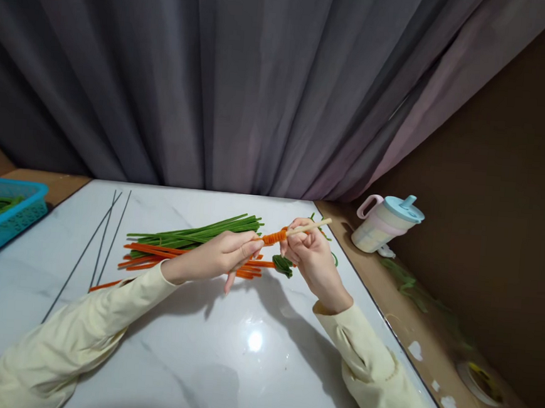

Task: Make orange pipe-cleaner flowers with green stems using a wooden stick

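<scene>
At the far left I see a blue basket [12,212] on the table edge, with green strips lying inside it. Just right of it, three thin dark wires [96,250] lie loose on the white marble table [222,363], fanned out and untouched.

Further right sits the stock: a bundle of green pipe cleaners [195,232] and, under and in front of it, a spread of orange pipe cleaners [155,254]. Both piles look well supplied, so I judge that most of the material is not yet used.

My left hand [221,256] comes next. Its thumb and forefinger are pinched shut on the orange coil [274,236], while the other fingers hang loosely curled below. The coil is wound tightly around a wooden stick [308,226], held above the table, between my two hands. My right hand [310,254] is closed around the stick, gripping it just right of the coil, with the bare end poking up and to the right.

The coil covers only a short stretch at the left end of the stick, so I reckon the winding is in its early or middle part; the rest of the stick is bare. A small green twisted piece [283,266] lies on the table just below the hands, apart from them; I cannot tell whether it is finished.

At the far right, off the marble, a lidded cup [386,225] with a pink handle stands on the brown ledge.
</scene>
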Available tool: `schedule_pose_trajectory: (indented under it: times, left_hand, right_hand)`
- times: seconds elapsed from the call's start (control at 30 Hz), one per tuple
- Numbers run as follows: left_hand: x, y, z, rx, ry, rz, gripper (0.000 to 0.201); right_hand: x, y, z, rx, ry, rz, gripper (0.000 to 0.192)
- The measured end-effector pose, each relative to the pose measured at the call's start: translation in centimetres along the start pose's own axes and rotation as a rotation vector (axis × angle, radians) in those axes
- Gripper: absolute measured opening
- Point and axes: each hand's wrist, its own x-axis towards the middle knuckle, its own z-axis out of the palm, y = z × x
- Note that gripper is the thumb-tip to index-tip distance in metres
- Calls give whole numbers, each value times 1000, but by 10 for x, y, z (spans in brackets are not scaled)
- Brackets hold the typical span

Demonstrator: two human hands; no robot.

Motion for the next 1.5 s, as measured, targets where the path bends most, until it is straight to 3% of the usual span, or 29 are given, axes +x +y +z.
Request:
schedule_pose_trajectory:
  times: [0.23, 0.3, 0.37, 0.43, 0.57, 0.67, 0.8, 0.9, 1.07, 1.2, 1.3, 1.4, 1.5]
  left_hand:
    - [4, -5, 13, 452, 304, 52, 22]
    - [4, -7, 18, 603, 373, 72, 20]
    - [2, -7, 21, 739, 385, 44, 20]
    - [0, -5, 23, 831, 327, -1, 21]
    - [-5, 3, 19, 827, 194, -41, 20]
    - [-10, 8, 13, 795, 74, 18, 20]
    - [-14, 12, 5, 714, -40, 136, 24]
    - [-13, 14, 2, 610, -16, 183, 32]
    - [-9, 15, 2, 475, 86, 315, 36]
    - [-8, 13, 4, 384, 143, 339, 37]
    - [-8, 13, 6, 258, 186, 234, 39]
    - [-8, 13, 7, 168, 232, 94, 40]
    - [-7, 14, 8, 204, 261, 41, 36]
  right_hand:
    - [-9, 7, 8, -607, 229, -230, 9]
    - [-12, 10, 9, -834, 233, -343, 2]
    - [-14, 9, 8, -1112, 126, -459, 14]
    - [-15, 2, 6, -1393, -59, -530, 24]
    - [-23, -21, 5, -1636, -349, -478, 33]
    - [-30, -35, 5, -1526, -432, -381, 32]
    - [-28, -40, 0, -1093, -519, -216, 18]
    - [-20, -37, -6, -655, -487, -42, 12]
    - [-9, -23, -14, -118, -451, 174, 34]
    - [-8, -9, -11, 102, -426, 176, 34]
    - [-11, -7, -2, 221, -356, 157, 35]
    - [-12, -10, 5, 193, -194, 104, 30]
    - [-12, -13, 7, 96, -95, 49, 30]
